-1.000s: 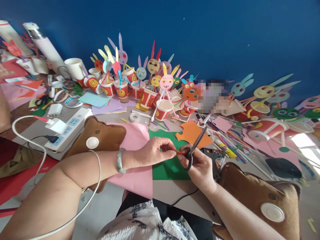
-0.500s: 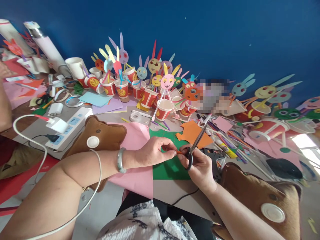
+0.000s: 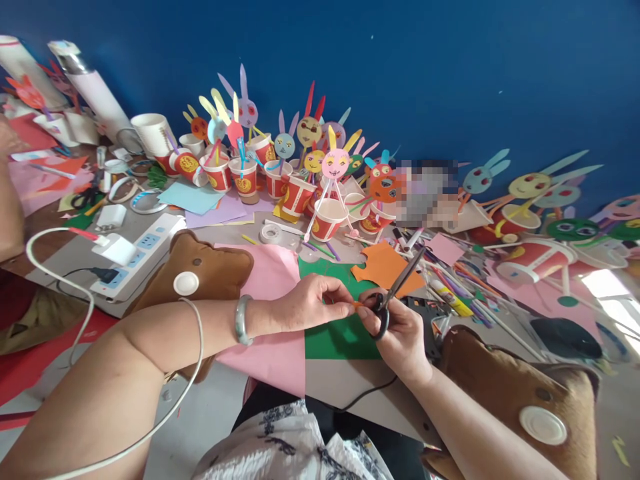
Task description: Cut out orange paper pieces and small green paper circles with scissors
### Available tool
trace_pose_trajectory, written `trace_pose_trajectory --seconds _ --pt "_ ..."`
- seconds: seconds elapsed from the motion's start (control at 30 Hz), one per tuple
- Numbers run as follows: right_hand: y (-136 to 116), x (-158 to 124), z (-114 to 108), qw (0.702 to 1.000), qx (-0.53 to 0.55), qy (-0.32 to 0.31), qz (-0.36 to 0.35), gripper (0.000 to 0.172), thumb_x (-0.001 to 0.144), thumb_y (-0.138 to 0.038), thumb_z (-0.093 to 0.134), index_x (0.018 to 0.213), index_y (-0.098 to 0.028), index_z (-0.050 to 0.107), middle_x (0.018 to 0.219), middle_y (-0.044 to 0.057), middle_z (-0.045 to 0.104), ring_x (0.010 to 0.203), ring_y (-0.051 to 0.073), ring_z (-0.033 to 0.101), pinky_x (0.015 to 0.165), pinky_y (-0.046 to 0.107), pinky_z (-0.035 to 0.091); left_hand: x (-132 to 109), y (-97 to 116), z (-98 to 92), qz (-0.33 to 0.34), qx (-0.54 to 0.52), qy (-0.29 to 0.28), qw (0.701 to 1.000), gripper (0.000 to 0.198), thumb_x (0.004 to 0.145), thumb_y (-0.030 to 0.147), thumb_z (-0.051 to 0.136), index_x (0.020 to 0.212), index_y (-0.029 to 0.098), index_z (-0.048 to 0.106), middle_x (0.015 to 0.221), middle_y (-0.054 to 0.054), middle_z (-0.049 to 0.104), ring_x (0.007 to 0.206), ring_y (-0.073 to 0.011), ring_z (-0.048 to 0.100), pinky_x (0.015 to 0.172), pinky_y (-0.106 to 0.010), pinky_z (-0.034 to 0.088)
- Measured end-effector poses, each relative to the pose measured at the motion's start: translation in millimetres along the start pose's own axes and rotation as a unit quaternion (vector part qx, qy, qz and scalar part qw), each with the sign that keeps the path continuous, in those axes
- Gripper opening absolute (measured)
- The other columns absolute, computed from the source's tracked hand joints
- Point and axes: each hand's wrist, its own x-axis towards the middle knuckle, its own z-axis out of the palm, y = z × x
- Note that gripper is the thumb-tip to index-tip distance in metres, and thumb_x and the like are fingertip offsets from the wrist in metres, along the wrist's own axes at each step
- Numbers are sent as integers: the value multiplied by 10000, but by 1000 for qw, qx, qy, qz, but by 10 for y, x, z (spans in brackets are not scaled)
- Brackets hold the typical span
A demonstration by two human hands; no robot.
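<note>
My left hand (image 3: 310, 303) pinches a small orange paper scrap (image 3: 358, 304) between thumb and fingers, above a green sheet (image 3: 340, 337). My right hand (image 3: 400, 333) grips black scissors (image 3: 395, 288), whose blades point up and to the right, shut or nearly so. The scrap sits right at the scissors' pivot, mostly hidden by fingers. A pale bangle circles my left wrist. A pink sheet (image 3: 273, 280) lies under my left hand.
Several red paper cups with paper rabbit faces (image 3: 334, 163) crowd the back of the table. An orange cut sheet (image 3: 383, 263), tape roll (image 3: 270, 233), power strip (image 3: 137, 257), brown cushions (image 3: 210, 270) and loose straws and pens (image 3: 450, 280) surround my hands. Another person's arm (image 3: 7, 200) is at far left.
The scissors' blades have tipped slightly further right and lower. Both hands stay in place on the scrap.
</note>
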Motion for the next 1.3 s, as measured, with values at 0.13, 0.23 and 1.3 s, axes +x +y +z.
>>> trace_pose_trajectory --seconds 0.13,0.23,1.3 --pt "-12 4 -2 1000 20 -6 -4 188 810 -353 748 775 -208 634 775 8 647 659 151 584 597 261 454 10 -10 -8 -4 -15 -2 1000 106 785 237 673 779 132 675 756 -34 679 721 -127 594 692 -246 454" --pt "-18 10 -2 1000 30 -4 -6 178 822 -347 737 771 -210 635 775 3 653 658 150 585 607 262 455 27 2 -30 -6 -27 6 1000 123 790 245 680 767 126 660 736 -27 649 704 -117 572 669 -237 446" --pt "-107 73 -41 987 -27 -145 -60 658 794 -829 474 928 -200 614 874 77 626 774 236 579 683 354 467 72 159 -105 -18 -208 104 972 229 752 306 745 694 143 594 673 5 629 691 -118 583 733 -286 456"
